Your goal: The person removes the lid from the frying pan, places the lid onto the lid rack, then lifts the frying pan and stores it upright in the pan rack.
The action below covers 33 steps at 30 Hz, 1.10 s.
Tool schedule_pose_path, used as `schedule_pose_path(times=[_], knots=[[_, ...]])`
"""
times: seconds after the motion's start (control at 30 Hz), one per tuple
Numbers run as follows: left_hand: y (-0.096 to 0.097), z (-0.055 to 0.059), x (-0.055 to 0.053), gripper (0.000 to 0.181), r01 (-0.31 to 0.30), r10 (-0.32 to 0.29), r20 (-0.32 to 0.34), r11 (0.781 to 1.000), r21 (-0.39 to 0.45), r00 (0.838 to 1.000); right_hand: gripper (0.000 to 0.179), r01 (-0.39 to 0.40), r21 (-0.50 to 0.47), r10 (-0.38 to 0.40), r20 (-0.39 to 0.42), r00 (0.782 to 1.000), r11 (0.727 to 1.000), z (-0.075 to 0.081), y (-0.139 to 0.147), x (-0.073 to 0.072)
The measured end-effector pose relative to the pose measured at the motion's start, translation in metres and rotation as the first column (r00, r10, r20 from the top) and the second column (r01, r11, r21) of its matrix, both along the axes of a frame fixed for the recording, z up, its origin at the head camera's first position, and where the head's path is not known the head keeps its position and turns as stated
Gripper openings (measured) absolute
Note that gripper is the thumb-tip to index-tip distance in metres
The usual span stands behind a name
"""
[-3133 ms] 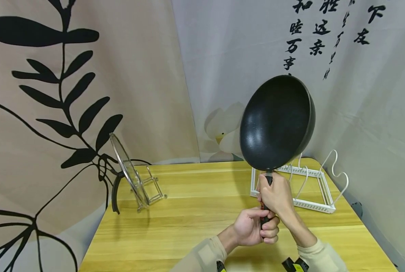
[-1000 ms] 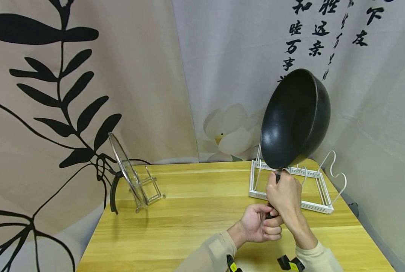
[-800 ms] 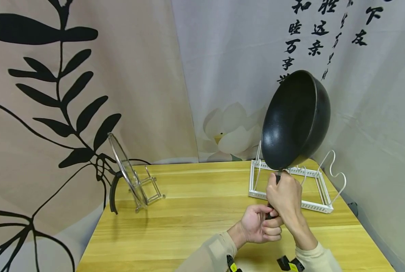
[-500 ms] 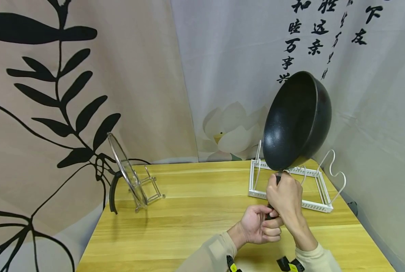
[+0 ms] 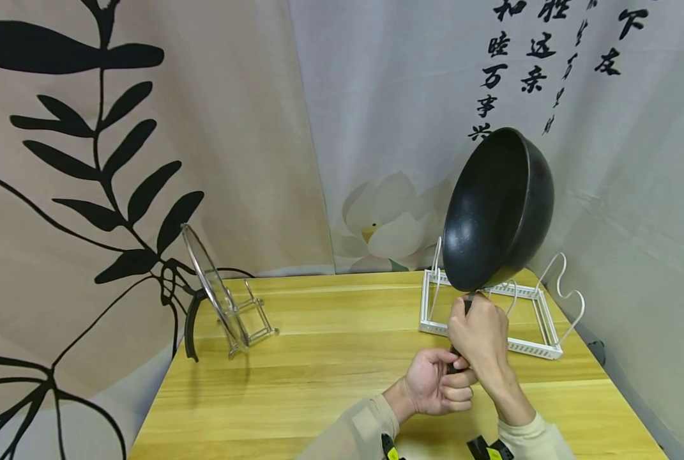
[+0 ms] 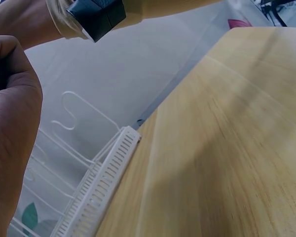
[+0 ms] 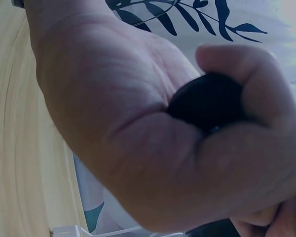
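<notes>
A deep black wok (image 5: 497,211) is held up in the air over the right side of the table, tilted so that its hollow faces left. My right hand (image 5: 481,332) grips its black handle close to the pan. Lower down, my left hand (image 5: 438,382) has its fingers and thumb round the handle's end. In the right wrist view, the dark butt of the handle (image 7: 207,103) shows between curled fingers. Behind the right hand stands a white rack (image 5: 534,350) with curved wire arms, partly covered by hand and wok.
A glass lid (image 5: 212,281) with a metal rim and black curved handle (image 5: 191,326) leans in a small metal stand (image 5: 261,332) at the left of the wooden table (image 5: 319,358). Printed curtains (image 5: 232,128) hang behind. The white rack (image 6: 106,173) also shows in the left wrist view.
Since the earliest frame, the wok has shifted right and turned more sideways, both hands moving with it. Over the last half second it has sunk slightly. Lid and rack have not moved.
</notes>
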<state>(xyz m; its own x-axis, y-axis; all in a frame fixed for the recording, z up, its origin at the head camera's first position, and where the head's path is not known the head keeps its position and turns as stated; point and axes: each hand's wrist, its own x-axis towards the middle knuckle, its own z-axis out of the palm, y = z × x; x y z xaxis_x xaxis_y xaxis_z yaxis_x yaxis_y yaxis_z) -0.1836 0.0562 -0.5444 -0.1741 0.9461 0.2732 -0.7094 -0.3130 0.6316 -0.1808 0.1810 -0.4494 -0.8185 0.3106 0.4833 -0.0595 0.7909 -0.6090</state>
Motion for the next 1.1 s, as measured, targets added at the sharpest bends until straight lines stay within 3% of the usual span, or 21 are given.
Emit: schedule_pose_path(times=[1.1], knots=[[-0.004,-0.012,0.003,0.02,-0.001,0.001,0.051,1.0,0.001,0.999,0.04,-0.011,-0.016,0.012,0.077,0.997,1.0,-0.011,-0.003,0.0]])
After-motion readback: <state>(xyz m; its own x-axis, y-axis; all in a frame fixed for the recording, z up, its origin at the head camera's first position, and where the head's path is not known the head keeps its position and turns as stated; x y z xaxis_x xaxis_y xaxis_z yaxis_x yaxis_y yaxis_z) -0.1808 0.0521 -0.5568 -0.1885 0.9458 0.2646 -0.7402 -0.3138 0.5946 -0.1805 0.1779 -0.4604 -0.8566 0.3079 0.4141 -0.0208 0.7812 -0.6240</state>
